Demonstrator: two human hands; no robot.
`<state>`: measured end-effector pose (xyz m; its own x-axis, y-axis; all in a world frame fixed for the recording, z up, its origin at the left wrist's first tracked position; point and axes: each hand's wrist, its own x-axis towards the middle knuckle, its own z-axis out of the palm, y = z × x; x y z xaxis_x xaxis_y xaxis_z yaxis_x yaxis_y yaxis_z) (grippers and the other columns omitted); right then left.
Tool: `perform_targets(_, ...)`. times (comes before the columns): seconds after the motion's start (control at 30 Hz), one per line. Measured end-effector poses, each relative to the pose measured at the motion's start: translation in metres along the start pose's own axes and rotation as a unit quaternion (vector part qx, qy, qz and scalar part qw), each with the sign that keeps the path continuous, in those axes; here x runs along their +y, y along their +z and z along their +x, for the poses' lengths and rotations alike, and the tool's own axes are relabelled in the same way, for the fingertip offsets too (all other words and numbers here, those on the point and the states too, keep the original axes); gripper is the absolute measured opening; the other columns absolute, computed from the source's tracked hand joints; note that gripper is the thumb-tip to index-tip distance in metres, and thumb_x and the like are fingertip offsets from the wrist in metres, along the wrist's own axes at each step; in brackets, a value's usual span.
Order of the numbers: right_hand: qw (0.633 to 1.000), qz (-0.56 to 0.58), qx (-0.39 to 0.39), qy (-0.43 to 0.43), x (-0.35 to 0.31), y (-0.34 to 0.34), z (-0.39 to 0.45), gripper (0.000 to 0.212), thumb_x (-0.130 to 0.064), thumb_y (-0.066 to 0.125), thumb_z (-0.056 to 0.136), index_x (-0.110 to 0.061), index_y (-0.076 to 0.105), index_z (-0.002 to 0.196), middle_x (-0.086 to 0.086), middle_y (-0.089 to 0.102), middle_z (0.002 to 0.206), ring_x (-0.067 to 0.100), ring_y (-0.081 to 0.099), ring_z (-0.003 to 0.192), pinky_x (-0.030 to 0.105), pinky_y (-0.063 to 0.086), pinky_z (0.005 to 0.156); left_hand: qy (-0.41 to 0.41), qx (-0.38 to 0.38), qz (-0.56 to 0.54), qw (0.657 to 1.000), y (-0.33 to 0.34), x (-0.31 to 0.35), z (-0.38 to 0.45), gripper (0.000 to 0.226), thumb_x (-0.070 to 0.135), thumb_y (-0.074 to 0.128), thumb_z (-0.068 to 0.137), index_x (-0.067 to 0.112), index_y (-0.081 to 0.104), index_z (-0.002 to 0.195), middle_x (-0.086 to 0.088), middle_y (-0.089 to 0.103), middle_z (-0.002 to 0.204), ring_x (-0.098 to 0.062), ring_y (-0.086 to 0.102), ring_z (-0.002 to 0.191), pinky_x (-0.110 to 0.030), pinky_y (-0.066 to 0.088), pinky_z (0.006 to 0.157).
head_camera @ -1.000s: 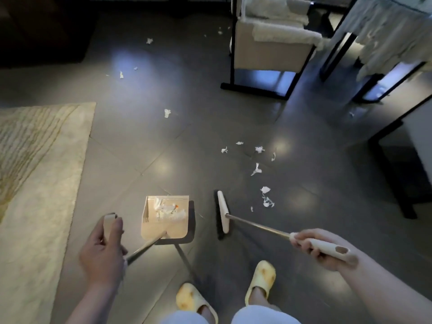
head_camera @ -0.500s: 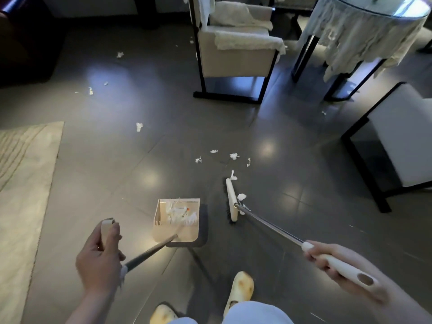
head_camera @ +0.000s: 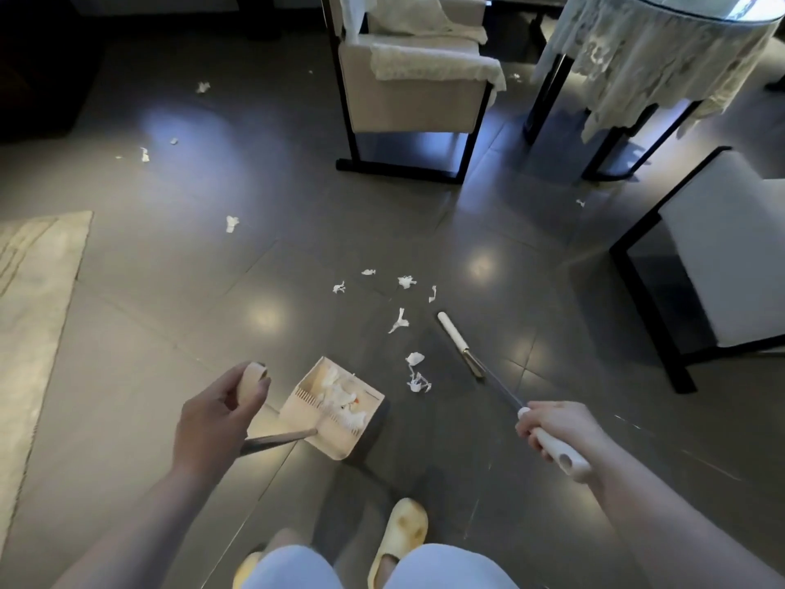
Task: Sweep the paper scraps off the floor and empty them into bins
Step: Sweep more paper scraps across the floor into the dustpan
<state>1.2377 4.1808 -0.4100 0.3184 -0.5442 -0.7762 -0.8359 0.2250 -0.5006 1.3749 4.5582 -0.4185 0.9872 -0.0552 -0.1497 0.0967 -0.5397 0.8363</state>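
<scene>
Paper scraps: lying loose on the dark tiled floor, the nearest cluster sitting between the dustpan and the broom head; further pieces are lying beyond it and towards the far left.
Dustpan: resting on the floor, turned at an angle, already carrying white scraps inside.
Broom: its pale head is lying low to the floor just right of the nearest scraps, the metal shaft running back to the right hand.
Left hand: grip is curling closed around the top of the dustpan's long handle.
Right hand: grip is wrapping tightly around the broom's white handle.
Surroundings: an armchair, a lace-covered table, a rug at left, and yellow slippers below.
</scene>
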Motion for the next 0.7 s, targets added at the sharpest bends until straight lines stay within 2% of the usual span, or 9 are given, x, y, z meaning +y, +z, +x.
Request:
perform_targets(0.07, 0.999, -0.033, 0.012, -0.002, 0.006, 0.008, 0.010, 0.040, 0.012, 0.065, 0.071, -0.012, 0.064, 0.102, 0.015, 0.062, 0.064, 0.017, 0.051, 0.037, 0.018, 0.039, 0.034, 0.015, -0.023, 0.033, 0.999, 0.007, 0.002, 0.005, 0.016, 0.044, 0.071, 0.084, 0.058, 0.063, 0.084, 0.007, 0.062, 0.068, -0.025, 0.056, 0.066, -0.035, 0.048, 0.065)
perform_targets(0.17, 0.998, -0.062, 0.012, 0.016, 0.017, 0.025, 0.023, 0.035, 0.008, 0.067, 0.064, -0.006, 0.070, 0.096, 0.011, 0.060, 0.048, 0.020, 0.054, 0.036, 0.020, 0.041, 0.039, 0.030, -0.056, 0.073, 0.995, 0.019, 0.005, 0.013, 0.023, 0.045, 0.071, 0.085, 0.065, 0.060, 0.082, 0.009, 0.061, 0.068, -0.025, 0.058, 0.064, -0.040, 0.051, 0.066)
perform_targets(0.27, 0.998, -0.047, -0.025, 0.043, 0.019, 0.044, 0.026, 0.036, 0.011, 0.066, 0.064, -0.002, 0.070, 0.098, 0.014, 0.060, 0.053, 0.020, 0.053, 0.036, 0.020, 0.041, 0.038, 0.048, -0.076, 0.091, 0.992, 0.028, 0.003, 0.024, 0.010, 0.063, 0.060, 0.076, 0.066, 0.058, 0.086, 0.004, 0.064, 0.070, -0.025, 0.061, 0.070, -0.040, 0.051, 0.069)
perform_targets(0.37, 0.996, -0.048, -0.056, 0.047, 0.013, 0.043, 0.013, 0.035, 0.012, 0.064, 0.068, -0.007, 0.069, 0.097, 0.018, 0.062, 0.066, 0.020, 0.052, 0.039, 0.019, 0.038, 0.036, 0.066, -0.098, 0.124, 0.985, 0.038, 0.003, 0.040, 0.038, 0.071, 0.048, 0.072, 0.050, 0.063, 0.100, -0.003, 0.064, 0.071, -0.028, 0.061, 0.069, -0.043, 0.052, 0.068)
perform_targets(0.43, 0.997, -0.043, -0.055, 0.041, 0.003, 0.027, 0.007, 0.041, 0.011, 0.066, 0.071, -0.011, 0.067, 0.105, 0.017, 0.065, 0.073, 0.015, 0.052, 0.038, 0.018, 0.037, 0.034, 0.064, -0.099, 0.142, 0.983, 0.044, 0.005, 0.052, 0.053, 0.073, 0.044, 0.071, 0.038, 0.069, 0.102, -0.004, 0.064, 0.070, -0.029, 0.061, 0.069, -0.042, 0.051, 0.066)
perform_targets(0.5, 0.997, -0.049, -0.050, 0.032, -0.007, 0.007, 0.005, 0.044, 0.009, 0.068, 0.072, -0.010, 0.068, 0.112, 0.014, 0.067, 0.073, 0.012, 0.051, 0.037, 0.017, 0.036, 0.034, 0.071, -0.107, 0.155, 0.980, 0.050, 0.007, 0.062, 0.060, 0.071, 0.046, 0.072, 0.030, 0.072, 0.107, -0.003, 0.065, 0.070, -0.027, 0.061, 0.068, -0.039, 0.048, 0.064)
perform_targets(0.63, 0.996, -0.081, -0.039, 0.018, -0.020, -0.007, 0.007, 0.051, 0.005, 0.070, 0.074, -0.014, 0.065, 0.122, 0.014, 0.070, 0.078, 0.011, 0.053, 0.038, 0.018, 0.039, 0.035, 0.093, -0.125, 0.201, 0.967, 0.059, 0.011, 0.083, 0.034, 0.044, 0.067, 0.091, 0.023, 0.072, 0.117, -0.003, 0.068, 0.078, -0.027, 0.063, 0.074, -0.034, 0.042, 0.061)
perform_targets(0.7, 0.996, -0.087, -0.029, 0.016, -0.020, 0.008, 0.010, 0.055, 0.006, 0.069, 0.076, -0.014, 0.061, 0.127, 0.014, 0.068, 0.078, 0.011, 0.052, 0.038, 0.018, 0.038, 0.034, 0.099, -0.124, 0.203, 0.966, 0.062, 0.011, 0.090, 0.037, 0.049, 0.064, 0.091, 0.024, 0.071, 0.118, -0.001, 0.066, 0.076, -0.026, 0.062, 0.072, -0.032, 0.039, 0.059)
